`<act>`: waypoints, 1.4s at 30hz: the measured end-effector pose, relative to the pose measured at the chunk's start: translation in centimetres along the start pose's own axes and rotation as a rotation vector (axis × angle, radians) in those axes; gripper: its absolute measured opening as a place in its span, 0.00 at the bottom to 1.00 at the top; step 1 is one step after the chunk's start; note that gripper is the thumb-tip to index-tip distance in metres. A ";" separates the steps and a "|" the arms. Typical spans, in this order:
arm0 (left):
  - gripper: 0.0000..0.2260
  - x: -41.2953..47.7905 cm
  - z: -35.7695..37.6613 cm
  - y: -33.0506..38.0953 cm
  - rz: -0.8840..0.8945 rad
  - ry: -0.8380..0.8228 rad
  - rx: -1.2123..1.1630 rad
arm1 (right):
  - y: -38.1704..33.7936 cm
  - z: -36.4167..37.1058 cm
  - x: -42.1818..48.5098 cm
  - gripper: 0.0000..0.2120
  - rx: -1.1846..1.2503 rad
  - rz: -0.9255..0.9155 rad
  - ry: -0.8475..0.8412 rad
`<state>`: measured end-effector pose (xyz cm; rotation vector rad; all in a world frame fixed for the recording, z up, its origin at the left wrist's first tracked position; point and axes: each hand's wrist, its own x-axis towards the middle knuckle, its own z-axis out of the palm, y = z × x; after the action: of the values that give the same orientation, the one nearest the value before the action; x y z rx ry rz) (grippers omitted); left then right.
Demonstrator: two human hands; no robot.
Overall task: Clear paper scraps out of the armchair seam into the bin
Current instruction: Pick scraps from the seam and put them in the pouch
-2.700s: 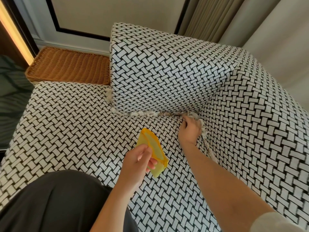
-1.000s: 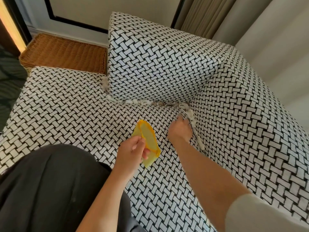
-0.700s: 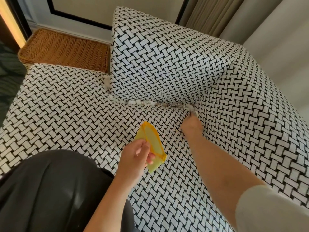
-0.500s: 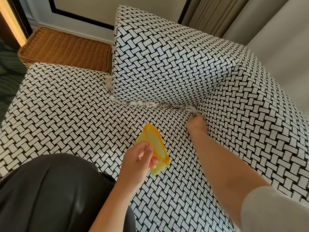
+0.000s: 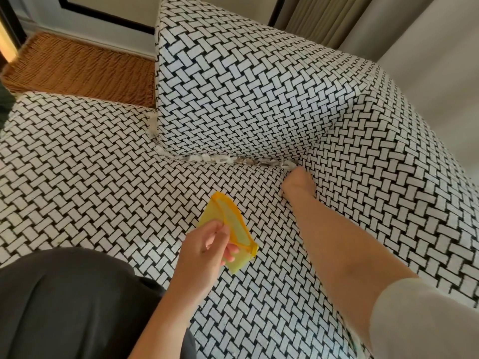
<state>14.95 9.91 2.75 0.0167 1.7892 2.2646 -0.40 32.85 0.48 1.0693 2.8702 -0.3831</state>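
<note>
The paper scraps (image 5: 233,160) lie in a thin line along the seam under the back cushion (image 5: 233,99), running left to right toward the seat's (image 5: 90,164) back right corner. The right hand (image 5: 298,182) presses into that corner; its grip cannot be told. The left hand (image 5: 204,250) pinches a yellow bag (image 5: 233,229), mouth tilted toward the seam, over open seat.

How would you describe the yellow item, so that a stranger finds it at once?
Start at the black-and-white woven armchair seat. Above its middle, the left hand pinches a small, flat yellow pouch with an orange rim. It is the only brightly coloured thing there; the paper scraps in the seam are whitish.
</note>
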 end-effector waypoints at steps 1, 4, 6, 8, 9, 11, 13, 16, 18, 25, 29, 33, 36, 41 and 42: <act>0.11 -0.1 0.0 0.0 0.000 0.003 -0.008 | -0.2 -0.2 0.1 0.12 0.007 0.003 -0.017; 0.10 0.0 -0.1 0.0 -0.003 0.007 -0.019 | -0.6 -0.4 0.4 0.13 0.035 0.026 -0.066; 0.10 0.1 -0.1 -0.2 -0.008 0.007 -0.030 | -0.4 -0.3 0.6 0.12 0.042 0.030 -0.080; 0.10 0.1 -0.1 -0.2 -0.008 0.004 -0.036 | -0.1 -0.2 0.5 0.12 0.060 0.034 -0.046; 0.10 0.2 -0.1 -0.2 -0.005 0.002 -0.032 | 0.0 -0.2 0.3 0.13 0.071 0.033 -0.023; 0.11 0.2 -0.1 -0.3 -0.001 -0.003 -0.028 | 0.2 -0.1 -0.1 0.13 0.089 0.044 0.014; 0.13 0.3 -0.2 -0.3 0.005 -0.010 -0.032 | 0.4 0.5 -0.4 0.11 0.121 0.054 0.056; 0.18 0.3 -0.1 -0.2 0.013 -0.015 -0.030 | 0.7 1.4 -1.0 0.12 0.181 0.051 0.115; 0.15 0.4 -0.1 -0.2 -0.006 -0.004 -0.021 | 1.1 1.8 -1.4 0.12 0.209 0.019 0.137; 0.12 0.2 -0.1 -0.4 -0.047 -0.005 0.010 | 2.8 2.0 -3.6 0.13 0.291 -0.122 0.151; 0.12 0.0 -0.2 -0.5 -0.071 -0.009 0.033 | 3.8 2.7 -5.5 0.13 0.330 -0.219 0.155; 0.13 -0.2 -0.3 -0.3 -0.091 -0.027 0.054 | 4.5 3.1 -6.8 0.13 0.305 -0.318 0.204; 0.13 -0.6 -0.3 -0.1 -0.097 -0.015 0.056 | 4.9 3.2 -7.7 0.12 0.260 -0.393 0.226; 0.12 -1.4 -0.1 0.4 -0.084 0.008 0.109 | 6.3 3.6 -10.5 0.11 0.279 -0.466 0.241; 0.11 -1.6 0.0 0.7 -0.083 0.010 0.110 | 6.5 3.5 -11.2 0.12 0.297 -0.488 0.250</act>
<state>16.40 9.41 3.63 -0.0471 1.8820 2.1114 12.22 29.58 -2.73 0.4445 3.3647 -0.7702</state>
